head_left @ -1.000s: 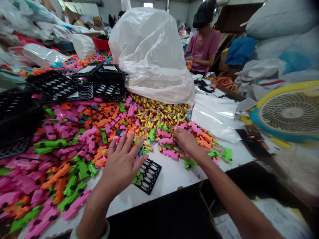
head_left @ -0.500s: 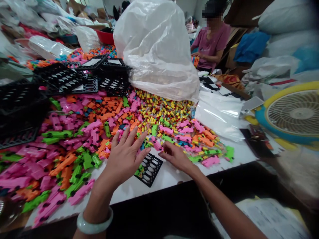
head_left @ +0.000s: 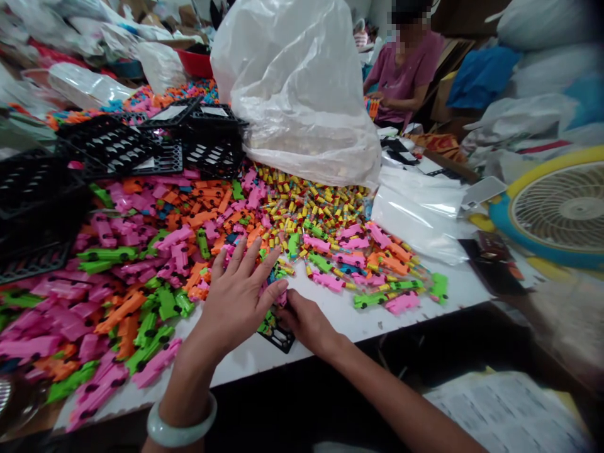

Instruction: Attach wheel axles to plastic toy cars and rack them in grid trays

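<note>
My left hand (head_left: 240, 290) is open, palm down with fingers spread, wearing a pale bangle (head_left: 182, 425). It hovers over or rests on the near side of a small black plastic grid tray (head_left: 279, 338), hiding much of it. My right hand (head_left: 309, 322) is closed at the tray's right side, its fingertips pinching a small pink toy car (head_left: 282, 296) beside my left thumb. Green pieces (head_left: 267, 322) show in the tray under the hands. Pink, orange and green toy cars (head_left: 177, 239) are heaped to the left.
Yellow-capped small tubes (head_left: 311, 204) lie in front of a big translucent plastic bag (head_left: 297, 107). Black crates (head_left: 117, 148) stack at back left. Tubes paired with toy cars (head_left: 406, 285) lie right, near clear bags (head_left: 419, 217) and a fan (head_left: 566, 207). Another person (head_left: 406, 69) sits behind.
My right hand has moved left with the pink toy car, from the bare table to the black tray, and now covers the tray's right part. My left hand stays almost still.
</note>
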Demonstrator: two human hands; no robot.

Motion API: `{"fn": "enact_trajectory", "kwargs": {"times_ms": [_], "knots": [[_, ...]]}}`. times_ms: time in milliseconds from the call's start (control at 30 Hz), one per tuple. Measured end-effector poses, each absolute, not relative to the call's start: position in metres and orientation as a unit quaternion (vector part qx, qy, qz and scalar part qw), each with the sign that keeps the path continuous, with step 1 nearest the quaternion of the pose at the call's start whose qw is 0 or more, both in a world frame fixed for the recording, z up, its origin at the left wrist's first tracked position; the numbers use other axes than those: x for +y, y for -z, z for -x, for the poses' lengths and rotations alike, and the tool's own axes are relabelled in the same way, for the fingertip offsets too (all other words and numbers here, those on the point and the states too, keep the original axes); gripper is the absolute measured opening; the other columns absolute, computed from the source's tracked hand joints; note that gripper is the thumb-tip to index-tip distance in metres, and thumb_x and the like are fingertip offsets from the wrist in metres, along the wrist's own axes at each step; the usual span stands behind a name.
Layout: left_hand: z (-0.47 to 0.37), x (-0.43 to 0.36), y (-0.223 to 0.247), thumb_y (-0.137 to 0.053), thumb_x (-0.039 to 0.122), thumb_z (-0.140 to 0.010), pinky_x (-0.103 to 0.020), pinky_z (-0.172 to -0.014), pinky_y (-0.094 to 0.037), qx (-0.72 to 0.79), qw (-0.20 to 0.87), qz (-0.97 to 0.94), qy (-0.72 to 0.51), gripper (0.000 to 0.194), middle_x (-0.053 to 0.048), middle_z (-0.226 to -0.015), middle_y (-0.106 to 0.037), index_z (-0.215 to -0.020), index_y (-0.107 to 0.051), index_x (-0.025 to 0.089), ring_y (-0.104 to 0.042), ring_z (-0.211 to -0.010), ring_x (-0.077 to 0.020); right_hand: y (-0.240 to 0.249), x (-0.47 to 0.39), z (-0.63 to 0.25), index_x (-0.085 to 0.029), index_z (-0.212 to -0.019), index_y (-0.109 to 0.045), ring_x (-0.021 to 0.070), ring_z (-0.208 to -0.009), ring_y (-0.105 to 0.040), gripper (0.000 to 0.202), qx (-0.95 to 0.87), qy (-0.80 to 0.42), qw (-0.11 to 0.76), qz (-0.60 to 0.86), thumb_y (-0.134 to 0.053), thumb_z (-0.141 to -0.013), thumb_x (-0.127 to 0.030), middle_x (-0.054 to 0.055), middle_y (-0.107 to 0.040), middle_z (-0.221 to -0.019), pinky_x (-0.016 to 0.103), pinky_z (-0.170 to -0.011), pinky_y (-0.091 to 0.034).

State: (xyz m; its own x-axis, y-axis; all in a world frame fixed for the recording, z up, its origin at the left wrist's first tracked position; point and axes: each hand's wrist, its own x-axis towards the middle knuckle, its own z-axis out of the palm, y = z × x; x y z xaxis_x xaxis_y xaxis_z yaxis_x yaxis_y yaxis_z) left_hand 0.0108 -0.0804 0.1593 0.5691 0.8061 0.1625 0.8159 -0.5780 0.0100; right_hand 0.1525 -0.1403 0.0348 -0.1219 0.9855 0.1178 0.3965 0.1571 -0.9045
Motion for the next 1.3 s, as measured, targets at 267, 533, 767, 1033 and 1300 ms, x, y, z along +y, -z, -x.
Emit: {"fn": "enact_trajectory", "kwargs": {"times_ms": [267,533,767,1033,1300], "knots": [[-0.011,-0.081,-0.161,-0.03,0.047,-0.094,-0.056,-0.114,-0.022,-0.457,0.03,0.887,0.062,0.051,-0.008,-0.153,-0.034,-0.144,-0.032,0.034,-0.021,-0.144,-0.0291,-0.04,-0.145,-0.142,-0.019,-0.106,-0.053,0.0198,-0.081,-0.064,0.019,-0.725,-0.264,0.315,0.552,-0.038,-0.095,-0.023,0.008,-0.067,-0.093,0.029,-0.069,-0.049],[-0.012,-0.082,-0.159,-0.033,0.049,-0.092,-0.057,-0.114,-0.021,-0.454,0.041,0.887,0.077,0.053,-0.01,-0.152,-0.036,-0.143,-0.035,0.033,-0.025,-0.143,-0.0299,-0.036,-0.143,-0.146,-0.02,-0.106,-0.061,0.0209,-0.089,-0.063,0.022,-0.73,-0.277,0.344,0.522,-0.044,-0.093,-0.02,0.009,-0.068,-0.095,0.033,-0.078,-0.052],[-0.011,-0.079,-0.153,-0.032,0.048,-0.092,-0.058,-0.112,-0.025,-0.448,0.058,0.887,0.095,0.053,-0.011,-0.15,-0.04,-0.142,-0.036,0.032,-0.029,-0.142,-0.0313,-0.076,-0.076,-0.246,-0.018,-0.106,-0.064,0.0191,-0.096,-0.059,0.025,-0.618,-0.119,0.33,0.703,-0.043,-0.095,-0.025,0.009,-0.064,-0.104,0.031,-0.083,-0.047],[-0.012,-0.08,-0.158,-0.029,0.046,-0.093,-0.058,-0.112,-0.025,-0.452,0.056,0.888,0.066,0.052,-0.013,-0.151,-0.038,-0.142,-0.037,0.03,-0.027,-0.142,-0.0316,-0.079,-0.044,-0.267,-0.016,-0.097,-0.059,0.0176,-0.092,-0.054,0.02,-0.635,-0.067,0.259,0.725,-0.042,-0.093,-0.023,0.009,-0.057,-0.104,0.027,-0.079,-0.041],[-0.013,-0.081,-0.158,-0.03,0.046,-0.093,-0.057,-0.113,-0.023,-0.456,0.05,0.886,0.063,0.052,-0.012,-0.151,-0.036,-0.142,-0.037,0.029,-0.024,-0.143,-0.0312,-0.066,-0.091,-0.234,-0.021,-0.096,-0.049,0.0144,-0.071,-0.055,0.017,-0.596,-0.293,0.394,0.635,-0.045,-0.09,-0.037,0.0,-0.058,-0.081,0.025,-0.063,-0.043]]}}
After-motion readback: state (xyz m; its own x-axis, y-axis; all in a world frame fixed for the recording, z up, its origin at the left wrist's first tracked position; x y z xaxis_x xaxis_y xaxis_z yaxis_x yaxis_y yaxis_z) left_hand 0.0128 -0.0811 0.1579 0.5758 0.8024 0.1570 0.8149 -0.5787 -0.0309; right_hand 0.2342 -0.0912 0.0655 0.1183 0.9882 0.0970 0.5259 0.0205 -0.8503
